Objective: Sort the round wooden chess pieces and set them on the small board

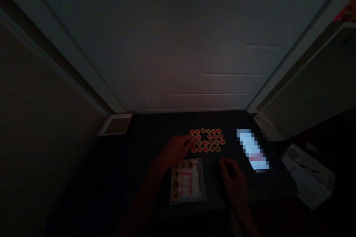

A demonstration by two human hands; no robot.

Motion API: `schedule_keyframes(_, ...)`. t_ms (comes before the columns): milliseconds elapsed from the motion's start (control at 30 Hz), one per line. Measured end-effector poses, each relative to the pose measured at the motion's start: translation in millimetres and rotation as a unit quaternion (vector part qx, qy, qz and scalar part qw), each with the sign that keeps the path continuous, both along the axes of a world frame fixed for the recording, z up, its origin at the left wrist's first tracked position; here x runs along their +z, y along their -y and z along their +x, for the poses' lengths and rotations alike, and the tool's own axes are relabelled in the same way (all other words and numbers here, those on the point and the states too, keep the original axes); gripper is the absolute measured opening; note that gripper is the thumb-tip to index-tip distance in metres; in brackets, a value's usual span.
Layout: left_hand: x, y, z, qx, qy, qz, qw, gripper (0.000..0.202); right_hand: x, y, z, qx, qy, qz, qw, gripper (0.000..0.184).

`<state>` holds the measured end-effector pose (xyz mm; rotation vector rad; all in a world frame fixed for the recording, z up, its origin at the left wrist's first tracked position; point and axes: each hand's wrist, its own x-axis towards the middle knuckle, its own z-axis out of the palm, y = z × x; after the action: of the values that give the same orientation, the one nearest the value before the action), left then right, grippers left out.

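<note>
Rows of round xiangqi pieces (205,143) with red or dark characters lie flat on the dark table. My left hand (179,149) reaches over their left edge, fingers drawn together and fingertips at the pieces there; whatever they grip is hidden. Just below that hand sits a shallow white box (202,185), with larger dark-marked discs (175,184) along its left and upper sides and pink lines on its bottom. To the right of the box, my right hand (234,177) is curled closed, thumb against finger, nothing visible in it, apart from the pieces.
A bright phone screen (251,150), blurred into blocks, lies on the table's right side. At the back left is a white tray-like lid (128,123). A pale wall panel (183,26) with raised hearts closes off the back. Light papers or boxes (308,174) lie lower right.
</note>
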<state>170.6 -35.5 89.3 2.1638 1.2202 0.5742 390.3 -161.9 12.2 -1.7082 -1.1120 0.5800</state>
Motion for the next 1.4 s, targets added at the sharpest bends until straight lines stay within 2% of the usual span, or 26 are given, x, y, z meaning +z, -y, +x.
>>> schedule_keyframes(200, -2.9, -5, 6, -0.019, 0.06, -0.021, 0.998, 0.02, 5.0, 0, -2, -0.009, -0.023, -0.016, 1.0, 0.035)
schedule_keyframes(300, -4.5, -3, 9, -0.021, 0.039, -0.032, 0.999, 0.02, 8.0, 0, -4, -0.009, -0.013, -0.03, 0.999, 0.036)
schedule_keyframes(433, -5.1, 1, 13, -0.026, -0.001, -0.008, 1.0, 0.024, 11.7, 1, -5, -0.003, -0.003, -0.042, 0.999, 0.038)
schedule_keyframes(600, -1.6, 0, 14, -0.036, -0.003, -0.005, 0.999, 0.03, 9.7, 1, -5, -0.005, -0.004, -0.033, 0.999, 0.036)
schedule_keyframes(767, 2.0, -6, 7, -0.021, 0.048, -0.017, 0.998, 0.02, 0.4, 0, -4, -0.038, -0.031, 0.003, 0.999, 0.037)
schedule_keyframes(867, 3.2, -9, 5, -0.01, 0.064, -0.027, 0.998, 0.018, -1.1, 0, -4, -0.024, -0.024, 0.0, 0.999, 0.04)
schedule_keyframes(1100, 8.0, -15, -3, 0.018, 0.039, -0.04, 0.998, 0.024, 4.4, 0, -6, -0.008, 0.016, -0.007, 1.0, 0.038)
schedule_keyframes(1400, 6.5, -24, -23, 0.03, 0.011, 0.013, 0.999, 0.026, 6.8, 1, -6, 0.009, 0.016, -0.004, 1.0, 0.034)
